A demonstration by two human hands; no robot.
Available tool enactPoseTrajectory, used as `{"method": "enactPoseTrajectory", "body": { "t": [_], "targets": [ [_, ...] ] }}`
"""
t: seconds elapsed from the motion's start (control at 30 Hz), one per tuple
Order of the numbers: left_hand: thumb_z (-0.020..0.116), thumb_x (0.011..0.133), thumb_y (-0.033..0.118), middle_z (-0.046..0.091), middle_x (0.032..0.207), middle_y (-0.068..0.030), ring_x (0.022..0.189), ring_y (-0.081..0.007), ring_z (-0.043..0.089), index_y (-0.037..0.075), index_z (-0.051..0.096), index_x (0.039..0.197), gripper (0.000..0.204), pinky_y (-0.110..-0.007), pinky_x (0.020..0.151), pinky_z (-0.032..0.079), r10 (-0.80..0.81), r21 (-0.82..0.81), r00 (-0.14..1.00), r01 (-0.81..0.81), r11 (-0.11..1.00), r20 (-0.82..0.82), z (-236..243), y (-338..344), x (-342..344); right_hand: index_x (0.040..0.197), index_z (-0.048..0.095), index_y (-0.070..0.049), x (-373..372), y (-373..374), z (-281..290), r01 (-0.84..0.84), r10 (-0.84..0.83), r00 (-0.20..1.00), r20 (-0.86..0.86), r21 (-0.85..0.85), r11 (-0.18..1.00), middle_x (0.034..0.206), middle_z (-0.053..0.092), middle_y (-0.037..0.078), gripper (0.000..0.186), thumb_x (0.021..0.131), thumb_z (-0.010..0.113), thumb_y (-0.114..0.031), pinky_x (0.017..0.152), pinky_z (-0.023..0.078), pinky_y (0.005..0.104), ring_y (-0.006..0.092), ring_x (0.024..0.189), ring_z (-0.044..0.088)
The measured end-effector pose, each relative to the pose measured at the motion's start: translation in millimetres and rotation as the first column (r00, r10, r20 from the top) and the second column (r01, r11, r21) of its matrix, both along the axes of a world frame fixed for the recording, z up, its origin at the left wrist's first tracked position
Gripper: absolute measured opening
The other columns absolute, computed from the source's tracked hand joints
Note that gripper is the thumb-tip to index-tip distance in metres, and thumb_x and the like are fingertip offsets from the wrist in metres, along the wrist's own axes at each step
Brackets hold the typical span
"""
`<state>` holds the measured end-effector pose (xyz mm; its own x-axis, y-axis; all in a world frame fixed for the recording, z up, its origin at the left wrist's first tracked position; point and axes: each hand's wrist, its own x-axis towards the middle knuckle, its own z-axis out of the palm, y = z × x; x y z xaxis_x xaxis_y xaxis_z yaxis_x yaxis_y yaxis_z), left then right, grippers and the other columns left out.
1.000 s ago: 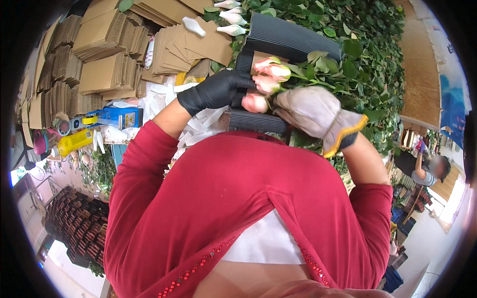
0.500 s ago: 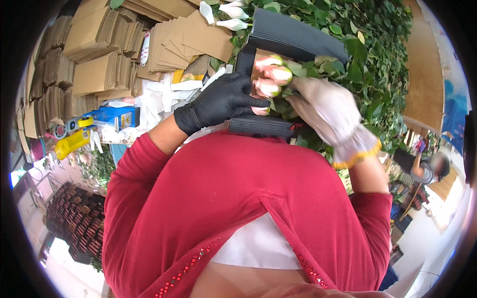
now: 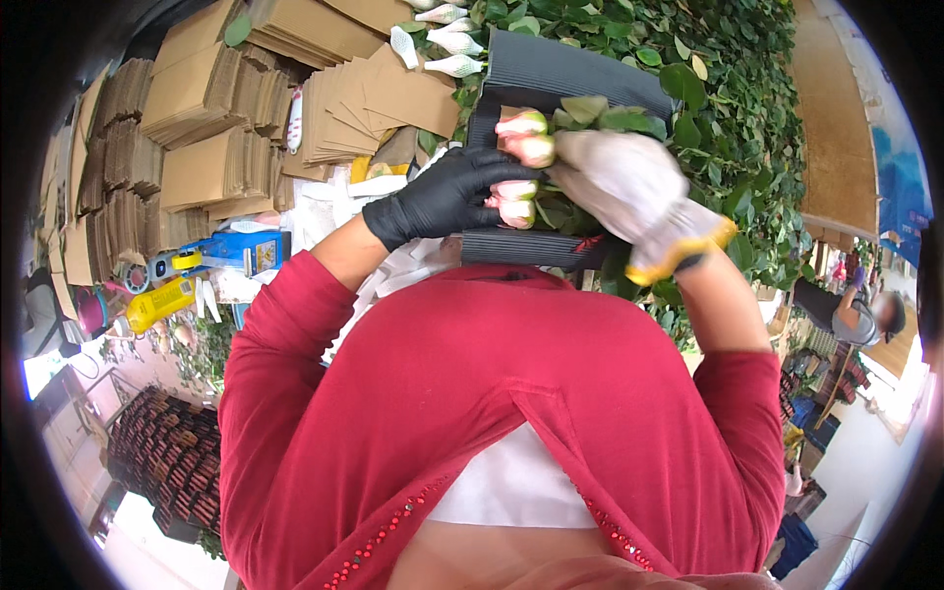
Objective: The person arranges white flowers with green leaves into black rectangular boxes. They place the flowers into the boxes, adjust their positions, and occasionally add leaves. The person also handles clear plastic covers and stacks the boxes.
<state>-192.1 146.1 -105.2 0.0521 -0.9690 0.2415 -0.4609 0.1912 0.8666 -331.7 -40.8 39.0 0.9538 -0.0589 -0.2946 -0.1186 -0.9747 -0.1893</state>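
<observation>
Several pink-and-green roses [image 3: 513, 204] lie with their heads toward the left inside a black corrugated wrapper [image 3: 580, 74]. My left hand [image 3: 433, 197], in a black glove, reaches over the heads from the left. Its fingers are stretched out and apart, touching the blooms between the upper pair and the lower ones. My right hand [image 3: 624, 177], in a white glove with a yellow cuff, is over the stems and leaves just right of the heads. It is blurred, and its fingertips are hidden among the flowers. A brown card [image 3: 504, 116] shows behind the upper blooms.
Leafy stems [image 3: 728, 128] cover the table's right side. White-netted rosebuds [image 3: 452, 44] lie beyond the wrapper. Cardboard sheets [image 3: 393, 93] and stacks [image 3: 202, 172] fill the left, near a blue tool [image 3: 246, 253] and yellow bottle [image 3: 160, 303]. Another person [image 3: 855, 315] stands far right.
My right hand has shifted slightly left and up over the stems. My left hand's fingers have moved up from the lowest bloom to between the rose heads, and the view has shifted a little.
</observation>
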Motion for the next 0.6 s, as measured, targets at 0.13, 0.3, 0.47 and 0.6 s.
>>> {"method": "enactPoseTrajectory", "body": {
  "t": [0.13, 0.3, 0.47, 0.6],
  "targets": [
    [0.083, 0.078, 0.024, 0.062, 0.131, -0.0116, 0.112, -0.0325, 0.060, 0.016, 0.070, 0.129, 0.053, -0.043, 0.100, 0.049, 0.110, -0.042, 0.962, -0.103, 0.994, 0.251, 8.3, 4.8, -6.6, 0.086, 0.067, -0.008, 7.1, 3.5, -44.3, -0.047, 0.067, 0.962, 0.263, -0.083, 0.995, 0.074, 0.070, 0.014, 0.022, 0.092, 0.065, -0.029, 0.056, 0.057, 0.0433, 0.0322, 0.066, 0.071],
    [0.084, 0.076, 0.032, 0.061, 0.130, -0.0108, 0.126, -0.0349, 0.054, 0.020, 0.073, 0.124, 0.050, -0.047, 0.107, 0.045, 0.214, -0.197, 0.907, -0.150, 0.969, 0.361, 25.6, 1.2, -5.4, 0.089, 0.067, -0.007, -9.6, 7.0, -53.0, -0.118, 0.169, 0.947, 0.274, -0.194, 0.974, 0.074, 0.070, 0.012, 0.022, 0.091, 0.066, -0.029, 0.058, 0.057, 0.0446, 0.0318, 0.068, 0.072],
    [0.081, 0.083, 0.022, 0.060, 0.139, -0.0104, 0.129, -0.0367, 0.053, 0.016, 0.074, 0.125, 0.043, -0.049, 0.111, 0.042, 0.067, -0.139, 0.992, -0.052, 0.989, 0.105, -1.2, -1.0, 4.1, 0.096, 0.066, -0.008, 3.6, 7.5, 8.4, 0.028, -0.015, 0.970, 0.243, -0.052, 0.998, 0.078, 0.070, 0.015, 0.020, 0.097, 0.059, -0.027, 0.063, 0.057, 0.0475, 0.0374, 0.073, 0.071],
    [0.076, 0.086, 0.025, 0.062, 0.133, -0.0087, 0.123, -0.0353, 0.054, 0.014, 0.074, 0.124, 0.040, -0.049, 0.104, 0.044, 0.214, -0.057, 0.904, -0.208, 0.976, 0.370, 1.4, -9.1, -8.2, 0.098, 0.072, -0.011, 14.8, -4.8, -42.3, 0.096, -0.087, 0.984, 0.158, -0.047, 0.994, 0.081, 0.072, 0.014, 0.018, 0.089, 0.062, -0.022, 0.060, 0.057, 0.0482, 0.0354, 0.074, 0.073]
  ]
}}
